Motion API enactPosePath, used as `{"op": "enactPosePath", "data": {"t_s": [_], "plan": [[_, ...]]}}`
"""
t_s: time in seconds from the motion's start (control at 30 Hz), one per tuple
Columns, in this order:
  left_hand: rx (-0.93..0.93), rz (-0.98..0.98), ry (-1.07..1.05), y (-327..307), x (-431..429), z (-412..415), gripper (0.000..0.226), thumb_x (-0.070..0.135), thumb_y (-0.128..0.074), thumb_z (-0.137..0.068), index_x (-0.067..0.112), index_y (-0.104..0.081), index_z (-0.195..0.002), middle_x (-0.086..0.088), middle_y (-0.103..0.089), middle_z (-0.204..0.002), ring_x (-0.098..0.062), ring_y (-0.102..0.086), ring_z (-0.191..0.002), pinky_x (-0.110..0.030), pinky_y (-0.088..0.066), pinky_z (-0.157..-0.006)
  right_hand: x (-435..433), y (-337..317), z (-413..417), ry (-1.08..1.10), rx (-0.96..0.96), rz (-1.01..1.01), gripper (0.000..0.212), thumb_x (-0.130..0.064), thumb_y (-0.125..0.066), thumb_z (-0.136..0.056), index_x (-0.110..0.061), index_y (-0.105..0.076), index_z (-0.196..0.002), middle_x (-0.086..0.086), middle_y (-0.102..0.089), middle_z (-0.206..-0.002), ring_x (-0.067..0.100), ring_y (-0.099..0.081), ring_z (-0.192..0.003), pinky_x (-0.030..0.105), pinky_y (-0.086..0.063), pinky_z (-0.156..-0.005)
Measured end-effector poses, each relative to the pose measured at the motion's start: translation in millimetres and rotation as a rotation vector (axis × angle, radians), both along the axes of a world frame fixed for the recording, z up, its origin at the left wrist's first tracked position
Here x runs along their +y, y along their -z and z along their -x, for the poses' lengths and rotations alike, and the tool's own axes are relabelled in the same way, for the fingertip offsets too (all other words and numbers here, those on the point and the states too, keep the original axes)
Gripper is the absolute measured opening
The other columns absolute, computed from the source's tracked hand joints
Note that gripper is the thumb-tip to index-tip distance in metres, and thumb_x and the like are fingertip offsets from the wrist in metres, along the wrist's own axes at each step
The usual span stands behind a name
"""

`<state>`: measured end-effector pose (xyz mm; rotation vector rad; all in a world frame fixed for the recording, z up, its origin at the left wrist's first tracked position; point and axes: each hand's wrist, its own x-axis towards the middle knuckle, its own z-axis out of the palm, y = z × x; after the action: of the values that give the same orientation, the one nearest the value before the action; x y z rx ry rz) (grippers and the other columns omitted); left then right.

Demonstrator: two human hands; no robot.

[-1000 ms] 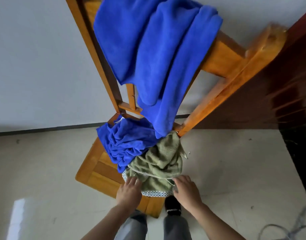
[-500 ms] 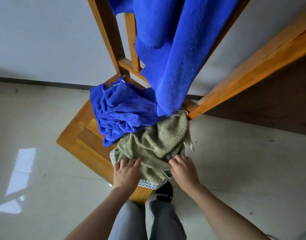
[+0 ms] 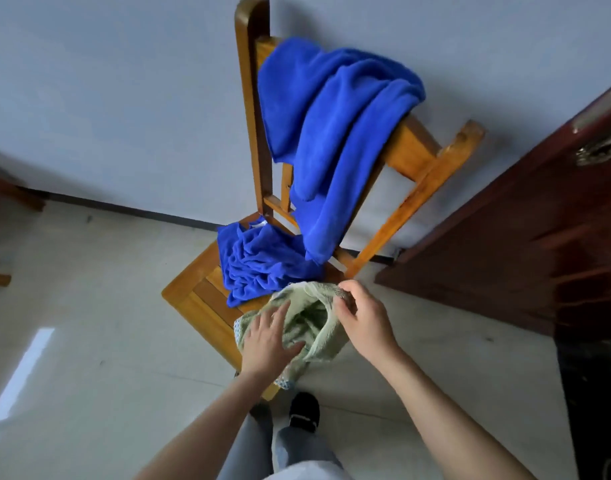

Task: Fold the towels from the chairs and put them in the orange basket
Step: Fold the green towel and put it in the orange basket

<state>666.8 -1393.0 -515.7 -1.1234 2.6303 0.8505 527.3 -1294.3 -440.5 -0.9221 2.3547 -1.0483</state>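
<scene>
1. Your green towel [image 3: 312, 325] lies bunched on the front corner of the chair [image 3: 197, 293] seat, and part of it hangs over the seat's front edge.
2. Your left hand [image 3: 269, 337] rests on this towel with the fingers stretched out and spread; it grips nothing.
3. Your right hand [image 3: 362, 320] pinches the upper edge of the same towel between thumb and curled fingers.
4. A crumpled blue towel [image 3: 259, 261] lies on the chair seat, just behind the green one.
5. A big blue towel [image 3: 335, 133] hangs over the chair back.
6. A dark red door [image 3: 539, 254] stands to the right of the chair.
</scene>
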Motion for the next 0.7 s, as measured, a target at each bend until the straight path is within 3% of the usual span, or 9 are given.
{"op": "enactPosePath", "data": {"t_s": [0.1,0.23,0.3,0.37,0.43,0.53,0.63,0.7], "plan": [[0.122,-0.016,-0.026,-41.4,2.1,16.8,0.082,0.044,-0.060,-0.083,0.028,-0.013,-0.148,-0.002,-0.029,-0.146,-0.021,-0.029,-0.132,-0.032,-0.025,-0.108,-4.2,-48.4,8.8,-0.115,0.068,0.013,0.031,-0.032,-0.046,-0.084,-0.011,-0.062,-0.101,-0.002,-0.062,-0.084,0.012,-0.052,-0.072,0.024,-0.039,-0.068],[0.309,-0.039,-0.120,-82.2,-5.1,30.1,0.084,0.036,-0.067,-0.080,0.030,-0.016,-0.147,-0.003,-0.032,-0.141,-0.023,-0.032,-0.129,-0.034,-0.027,-0.108,-4.8,-105.7,17.8,-0.247,0.122,0.054,0.018,-0.009,-0.054,-0.090,-0.002,-0.062,-0.105,0.002,-0.063,-0.096,0.006,-0.051,-0.087,0.015,-0.035,-0.072],[0.318,-0.036,-0.093,-99.4,-16.0,33.2,0.067,0.030,-0.066,-0.082,0.031,-0.035,-0.141,-0.003,-0.033,-0.143,-0.026,-0.029,-0.131,-0.037,-0.028,-0.107,-3.9,-128.2,21.6,-0.295,0.140,0.044,0.015,-0.006,-0.053,-0.090,-0.003,-0.061,-0.103,-0.007,-0.059,-0.088,-0.001,-0.051,-0.077,0.010,-0.036,-0.069],[0.361,-0.095,-0.036,-117.4,-25.8,33.5,0.036,0.026,-0.063,-0.081,0.019,-0.061,-0.117,-0.003,-0.042,-0.139,-0.026,-0.032,-0.129,-0.035,-0.027,-0.105,-4.5,-147.7,22.7,-0.324,0.182,0.048,0.013,-0.006,-0.053,-0.089,-0.004,-0.061,-0.100,-0.014,-0.052,-0.081,-0.012,-0.050,-0.074,0.005,-0.035,-0.067],[0.448,-0.202,-0.049,-132.2,-31.1,31.2,0.030,0.033,-0.062,-0.073,0.008,-0.064,-0.090,-0.005,-0.056,-0.121,-0.024,-0.044,-0.118,-0.034,-0.033,-0.098,-7.8,-163.6,24.1,-0.330,0.223,0.066,0.012,-0.006,-0.054,-0.089,-0.004,-0.061,-0.098,-0.017,-0.049,-0.077,-0.014,-0.049,-0.074,0.005,-0.035,-0.065],[0.566,-0.336,-0.159,-155.5,-31.6,19.2,0.035,0.032,-0.063,-0.068,0.001,-0.057,-0.083,-0.014,-0.060,-0.088,-0.030,-0.056,-0.088,-0.037,-0.047,-0.081,-11.3,-190.5,18.7,-0.335,0.280,0.120,0.013,-0.007,-0.055,-0.089,-0.005,-0.062,-0.099,-0.010,-0.055,-0.082,-0.001,-0.050,-0.074,0.014,-0.036,-0.067],[0.632,-0.361,-0.194,-178.1,-34.3,10.1,0.024,0.018,-0.067,-0.074,0.009,-0.045,-0.068,-0.003,-0.046,-0.065,-0.017,-0.044,-0.063,-0.023,-0.038,-0.060,-17.0,-214.9,15.7,-0.356,0.319,0.170,0.014,-0.007,-0.055,-0.089,-0.006,-0.063,-0.101,0.002,-0.059,-0.096,0.015,-0.055,-0.088,0.023,-0.041,-0.078],[0.685,-0.321,-0.194,-194.4,-37.6,4.7,0.025,0.012,-0.068,-0.075,0.013,-0.045,-0.066,0.002,-0.044,-0.063,-0.011,-0.041,-0.060,-0.018,-0.035,-0.056,-21.6,-231.8,13.6,-0.395,0.353,0.197,0.014,-0.008,-0.053,-0.091,-0.006,-0.062,-0.101,0.000,-0.058,-0.094,0.014,-0.053,-0.086,0.013,-0.040,-0.071]]}}
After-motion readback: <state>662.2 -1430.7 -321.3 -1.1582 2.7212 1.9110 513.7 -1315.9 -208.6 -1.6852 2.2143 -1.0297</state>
